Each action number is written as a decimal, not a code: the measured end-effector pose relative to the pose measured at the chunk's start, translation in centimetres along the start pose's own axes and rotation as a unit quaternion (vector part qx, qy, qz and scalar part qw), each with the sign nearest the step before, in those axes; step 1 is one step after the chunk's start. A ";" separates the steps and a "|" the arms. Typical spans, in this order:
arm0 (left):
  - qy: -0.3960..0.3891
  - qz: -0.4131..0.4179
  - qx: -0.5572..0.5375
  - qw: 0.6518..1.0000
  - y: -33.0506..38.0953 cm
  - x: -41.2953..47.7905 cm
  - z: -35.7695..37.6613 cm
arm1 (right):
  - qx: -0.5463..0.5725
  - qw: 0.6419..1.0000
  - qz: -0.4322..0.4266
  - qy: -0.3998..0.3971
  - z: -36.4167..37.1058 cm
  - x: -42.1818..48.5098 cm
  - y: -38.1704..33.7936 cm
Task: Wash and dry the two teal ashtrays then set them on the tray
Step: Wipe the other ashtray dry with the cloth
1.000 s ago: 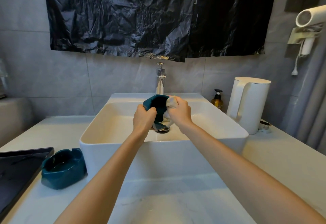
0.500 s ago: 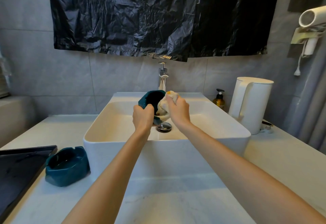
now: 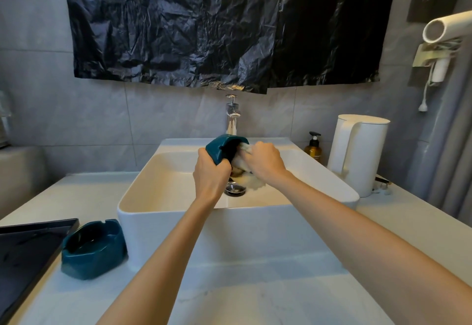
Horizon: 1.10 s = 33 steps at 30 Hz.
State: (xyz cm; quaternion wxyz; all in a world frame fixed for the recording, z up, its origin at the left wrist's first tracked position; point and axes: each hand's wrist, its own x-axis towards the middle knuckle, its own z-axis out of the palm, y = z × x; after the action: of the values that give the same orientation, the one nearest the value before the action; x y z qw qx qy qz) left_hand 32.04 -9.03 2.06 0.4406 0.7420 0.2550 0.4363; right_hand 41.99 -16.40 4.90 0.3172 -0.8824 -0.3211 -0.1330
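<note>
Your left hand (image 3: 210, 174) is wrapped around one teal ashtray (image 3: 221, 148), holding it tipped on its side above the white basin (image 3: 163, 212), with its hollow turned toward your right hand (image 3: 264, 162). That right hand is closed on a pale cloth (image 3: 249, 180) and presses it into the ashtray's opening; part of the cloth hangs below your knuckles, just above the drain (image 3: 235, 189). The chrome tap (image 3: 232, 117) stands right behind the ashtray you hold. The second teal ashtray (image 3: 94, 248) sits upright on the table (image 3: 255, 294), left of the basin and close against its front corner, with the dark tray (image 3: 28, 250) just beside it on its far side, at the left edge of your view. To the right of the basin you have an amber pump bottle (image 3: 313, 147) and a white kettle (image 3: 357, 153), both standing on the table. A black plastic sheet (image 3: 229, 25) hangs across the wall above the tap.
</note>
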 end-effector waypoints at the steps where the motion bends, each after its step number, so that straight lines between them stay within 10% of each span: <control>1: 0.000 0.000 0.001 1.000 0.0 0.1 0.0 | -0.043 0.999 -0.018 0.016 -0.2 -0.1 0.0; 6: 0.027 0.003 -0.025 0.999 0.3 -0.1 0.2 | 0.162 0.983 0.055 0.070 1.0 -1.3 -0.7; 12: 0.062 -0.001 -0.054 0.997 0.6 -0.3 -0.1 | 0.468 0.848 0.245 0.033 2.5 -2.9 -3.3; 22: 0.091 -0.058 -0.133 0.985 0.4 0.0 -0.2 | 0.585 0.735 0.186 -0.289 -0.4 -3.9 -1.6; 33: -0.012 0.024 -0.168 0.985 0.5 -0.1 0.1 | 0.358 0.910 0.185 0.093 0.3 -1.7 -3.1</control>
State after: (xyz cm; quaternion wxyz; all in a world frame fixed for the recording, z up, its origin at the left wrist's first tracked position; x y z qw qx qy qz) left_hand 32.08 -9.40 2.44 0.5511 0.6689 0.1547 0.4743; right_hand 38.71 -15.18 5.41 0.6592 -0.7368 -0.1475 -0.0294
